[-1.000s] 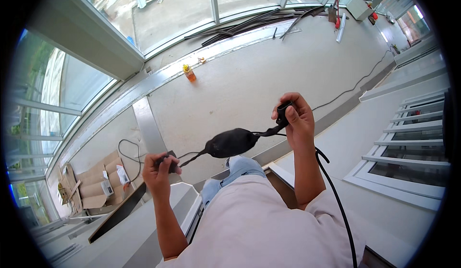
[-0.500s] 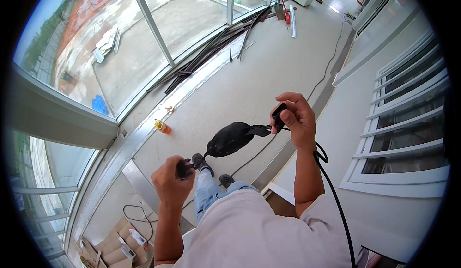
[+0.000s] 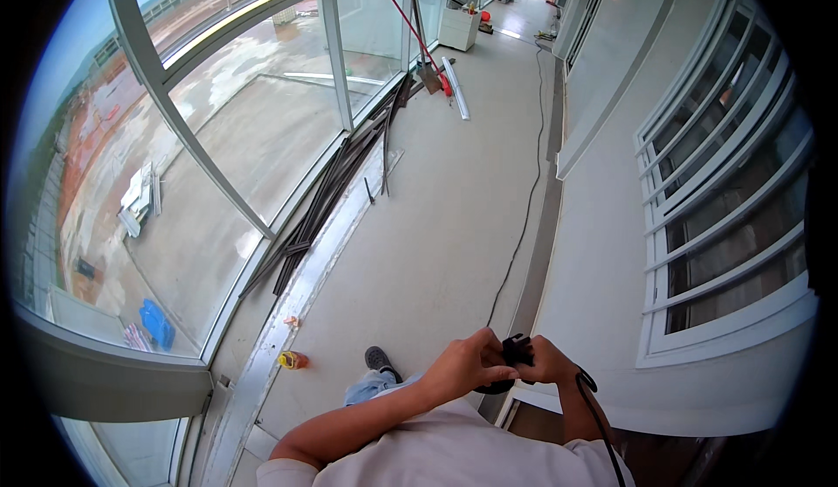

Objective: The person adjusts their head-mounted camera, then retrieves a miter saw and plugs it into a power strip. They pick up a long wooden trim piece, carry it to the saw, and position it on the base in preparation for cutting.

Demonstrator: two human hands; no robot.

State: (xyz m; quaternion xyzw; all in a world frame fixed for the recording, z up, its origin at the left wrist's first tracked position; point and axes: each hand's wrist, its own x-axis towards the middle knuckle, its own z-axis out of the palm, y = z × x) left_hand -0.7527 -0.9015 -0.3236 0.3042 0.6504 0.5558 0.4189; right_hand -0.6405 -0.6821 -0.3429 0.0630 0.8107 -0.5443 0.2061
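Observation:
Both my hands meet low in the head view, right of the middle. My left hand (image 3: 471, 366) is closed, fingers bent against a small black piece (image 3: 517, 348) that looks like a plastic buckle or connector. On its other side my right hand (image 3: 550, 361) grips the same dark bundle. Beneath my left fingers part of a black pouch (image 3: 496, 387) shows, mostly hidden. A black cord (image 3: 597, 417) loops at my right wrist and runs down along the forearm. Exactly how the black parts join is covered by my fingers.
An orange drink bottle (image 3: 294, 360) stands on the floor to the left. Dark metal profiles (image 3: 336, 195) lie along the glass wall. A long cable (image 3: 534, 199) runs over the floor beside the right wall, near a barred window (image 3: 724, 199). A shovel (image 3: 428, 77) leans further off.
My hands were apart with the black pouch stretched between them; now they are together at the right. The left hand has crossed rightward, and the view has turned.

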